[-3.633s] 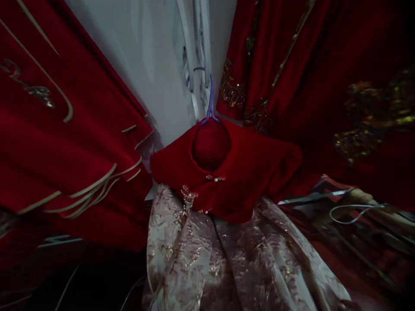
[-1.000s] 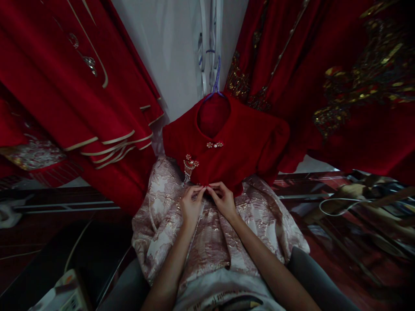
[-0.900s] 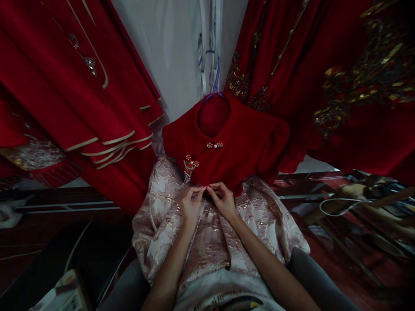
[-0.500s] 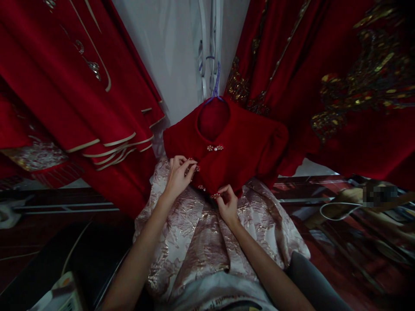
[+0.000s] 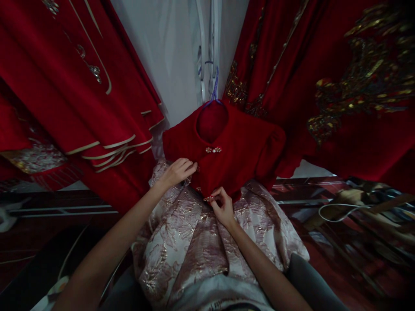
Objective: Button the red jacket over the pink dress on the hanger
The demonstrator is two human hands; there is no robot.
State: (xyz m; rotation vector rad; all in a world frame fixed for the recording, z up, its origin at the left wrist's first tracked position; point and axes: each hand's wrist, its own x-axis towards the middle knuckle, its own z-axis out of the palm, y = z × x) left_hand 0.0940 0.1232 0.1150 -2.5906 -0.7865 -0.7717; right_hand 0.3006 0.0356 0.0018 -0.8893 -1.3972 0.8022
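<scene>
A red short jacket (image 5: 241, 140) hangs on a purple hanger (image 5: 214, 84), its lower part over a shiny pink-and-gold brocade cloth (image 5: 181, 233) that spreads across my lap. A beaded clasp with a pearl (image 5: 213, 150) sits below the neckline. My left hand (image 5: 180, 170) is at the jacket's left front, fingertips pinched together by its opening; what lies between them is too small to make out, and some beads show under the hand. Lower down, my right hand (image 5: 224, 208) pinches another beaded clasp (image 5: 208, 199) at the jacket's front edge between thumb and finger.
Red garments with pale piping (image 5: 106, 112) hang on the left. Red garments with gold sequins (image 5: 327, 108) hang on the right. Behind the jacket are white metal rods (image 5: 207, 39). A white cable loop (image 5: 340, 206) and a cluttered low stand lie at right.
My left hand has turned flatter and its forearm has swung outward to the left. My right hand has shifted slightly left and down, still pinching the clasp. The view has tilted slightly.
</scene>
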